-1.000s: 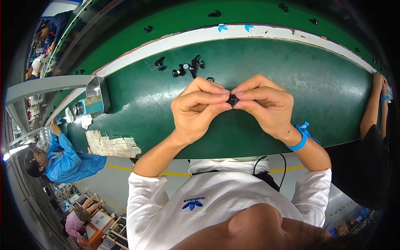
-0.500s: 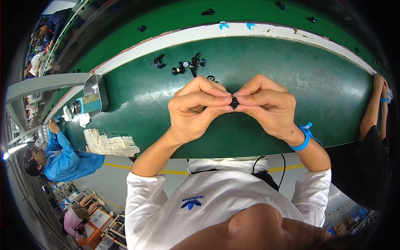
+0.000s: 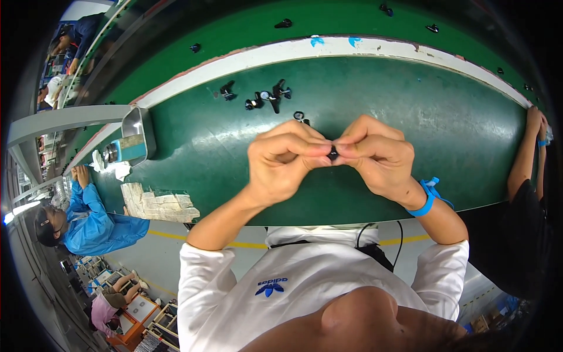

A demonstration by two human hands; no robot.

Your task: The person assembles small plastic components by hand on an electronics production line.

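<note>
Between my pinched fingertips is a small glossy black piece, mostly covered, so its kind cannot be made out. My left hand grips it from the left, thumb and fingers pressed together. From the other side my right hand pinches it too, and a blue band circles that wrist. Just beyond my left fingers lies a small round dark part with a light centre. Farther back is a cluster of small black parts that look like earbuds, with one more black part to its left.
Behind a white rail runs a green belt with scattered black pieces. On the table's left are a metal tray, a blue-labelled bottle, crumpled white tissue and taped paper. People sit at both sides.
My hands have come slightly nearer to me, still pinching the black piece. The small round part beyond my left fingers shows more fully. Pieces on the belt have shifted left.
</note>
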